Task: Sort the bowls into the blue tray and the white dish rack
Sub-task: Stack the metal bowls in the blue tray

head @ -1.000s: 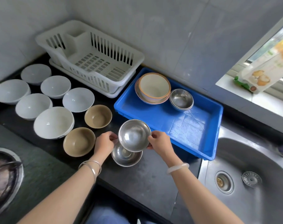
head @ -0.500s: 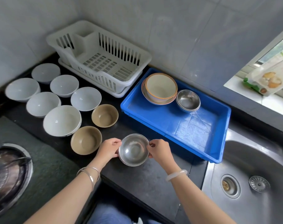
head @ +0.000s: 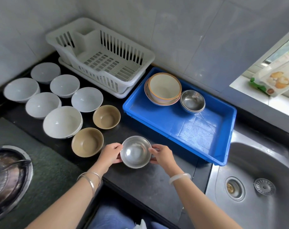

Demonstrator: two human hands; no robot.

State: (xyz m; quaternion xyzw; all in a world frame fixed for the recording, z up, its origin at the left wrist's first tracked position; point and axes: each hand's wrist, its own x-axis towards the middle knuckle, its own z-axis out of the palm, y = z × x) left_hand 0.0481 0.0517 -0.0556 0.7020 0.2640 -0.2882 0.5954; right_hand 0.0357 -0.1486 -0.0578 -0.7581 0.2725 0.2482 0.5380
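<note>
— Item under handling?
— A steel bowl (head: 136, 152), upright on the black counter (head: 157, 184), just in front of the blue tray (head: 176, 128). Whether a second bowl sits beneath it cannot be told.
— Grip?
— Left hand (head: 110, 154) and right hand (head: 162, 155) clasp its rim from opposite sides, fingers closed on the metal.
— Tray contents?
— A cream bowl (head: 164, 86) nested in a wider dish, with stacked steel bowls (head: 192, 100) touching it at the right, both at the far end.
— The white dish rack (head: 101, 55)?
— Beside the tray's left, against the wall.
— Unsorted stock?
— Six white bowls (head: 63, 121) and two tan bowls (head: 87, 142) on the counter, left of the hands.
— Surroundings?
— Sink (head: 256, 187) at right, stove burner (head: 6, 177) at left.
</note>
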